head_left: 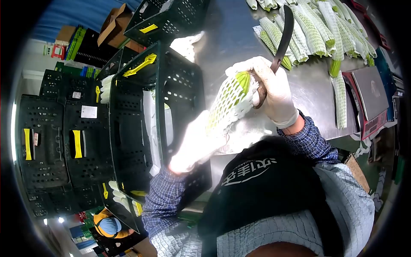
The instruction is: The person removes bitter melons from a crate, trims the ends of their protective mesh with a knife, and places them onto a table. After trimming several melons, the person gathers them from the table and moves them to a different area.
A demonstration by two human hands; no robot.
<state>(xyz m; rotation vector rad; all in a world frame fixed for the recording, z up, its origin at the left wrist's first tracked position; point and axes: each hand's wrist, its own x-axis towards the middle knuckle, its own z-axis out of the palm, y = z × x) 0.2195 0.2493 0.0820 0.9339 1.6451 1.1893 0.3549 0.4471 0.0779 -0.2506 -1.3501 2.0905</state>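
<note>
My left hand (195, 143), white-gloved: closed around the lower end of the netted vegetable, finger detail partly lost to glare. My right hand (274, 88), white-gloved: closed on the knife (285, 38), dark curved blade pointing away from me, brown handle against the vegetable's upper end.

Netted vegetable (229, 103), one: green, ribbed tip bare, white foam net over the rest; tilted between my hands, above the near part of the table.

Sleeves, checked, blue; apron (257, 184), one, black, white lettering.

Table (227, 25), one, shiny metal. On it, beyond my right hand: netted vegetables (306, 34), a pile, side by side and overlapping; one long net (340, 105) extending towards me.

Scale (370, 92), one, red, flat metal top, right of the pile.

White cloth (187, 46), crumpled, at the table's left edge.

Open crate (160, 107), dark, perforated, beside my left hand; stacked crates (47, 167) farther left, yellow handles.

Cardboard box (115, 28), one, open, far left.

Person (109, 225), blue cap, orange top, lower left.
</note>
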